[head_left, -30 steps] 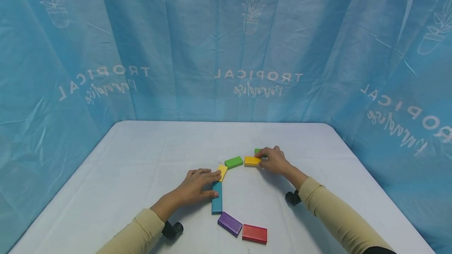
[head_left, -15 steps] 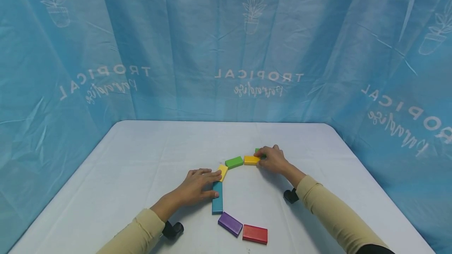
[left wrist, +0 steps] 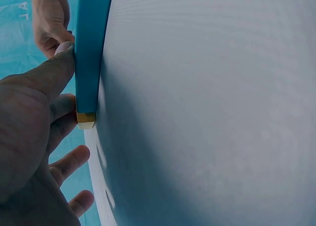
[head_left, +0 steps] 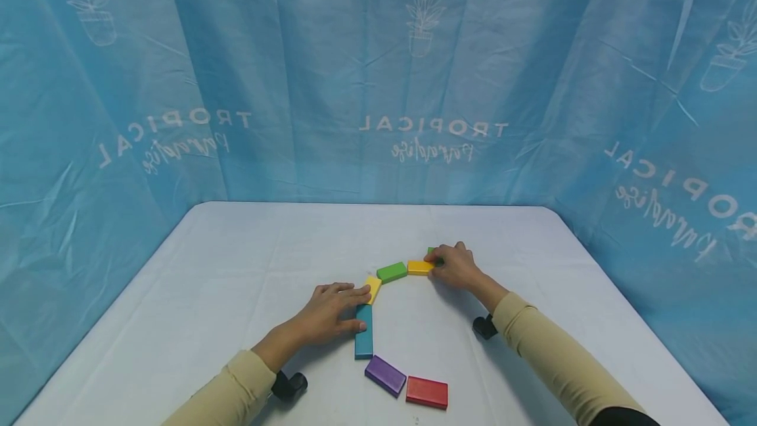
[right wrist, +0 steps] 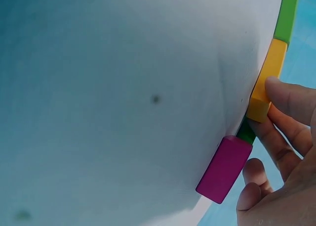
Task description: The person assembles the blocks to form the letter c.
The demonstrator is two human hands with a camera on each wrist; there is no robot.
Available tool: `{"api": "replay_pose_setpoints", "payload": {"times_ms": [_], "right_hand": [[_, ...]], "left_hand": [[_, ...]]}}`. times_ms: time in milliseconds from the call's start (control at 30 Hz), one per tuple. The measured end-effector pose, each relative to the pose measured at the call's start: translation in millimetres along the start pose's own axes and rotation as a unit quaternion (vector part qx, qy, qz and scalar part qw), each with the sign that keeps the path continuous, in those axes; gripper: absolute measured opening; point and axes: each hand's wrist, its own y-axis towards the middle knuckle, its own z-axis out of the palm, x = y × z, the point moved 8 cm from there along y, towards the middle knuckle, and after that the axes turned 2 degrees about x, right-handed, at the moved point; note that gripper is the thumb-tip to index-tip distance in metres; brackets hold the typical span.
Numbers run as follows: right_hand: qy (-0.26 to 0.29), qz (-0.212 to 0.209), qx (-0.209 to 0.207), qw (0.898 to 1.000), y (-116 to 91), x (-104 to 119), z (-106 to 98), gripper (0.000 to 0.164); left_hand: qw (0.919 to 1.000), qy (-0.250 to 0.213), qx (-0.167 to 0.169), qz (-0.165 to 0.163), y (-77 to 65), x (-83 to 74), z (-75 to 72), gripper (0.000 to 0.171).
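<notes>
My right hand (head_left: pixel 457 267) pinches an orange-yellow block (head_left: pixel 418 268) between thumb and fingers, its left end right at a light green block (head_left: pixel 392 273). Behind it, partly covered by the fingers, is another green block (head_left: pixel 432 252). In the right wrist view a magenta block (right wrist: pixel 224 169) lies beyond the orange-yellow one; the hand hides it from the head camera. My left hand (head_left: pixel 334 313) rests with extended fingers on a curved row, fingertips at a yellow block (head_left: pixel 374 285) and thumb on a blue block (head_left: pixel 363 344).
The row carries on toward the near side with a purple block (head_left: pixel 386 375) and a red block (head_left: pixel 427 392). All lie on a white-covered table (head_left: pixel 266 242). A blue printed curtain (head_left: pixel 331 71) encloses the back and sides. A black wrist camera (head_left: pixel 290 386) hangs below the left wrist.
My right hand has shifted slightly left and away from me, bringing the orange-yellow block closer to the light green one. The left hand stays in place.
</notes>
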Motion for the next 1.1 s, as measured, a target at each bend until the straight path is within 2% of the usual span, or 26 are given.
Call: {"api": "replay_pose_setpoints", "payload": {"times_ms": [1100], "right_hand": [[0.014, 0.025, 0.011, 1.0, -2.0, -4.0, 1.9, 0.029]], "left_hand": [[1.0, -0.007, -0.002, 0.0, -0.2, -1.7, -1.0, 0.06]]}}
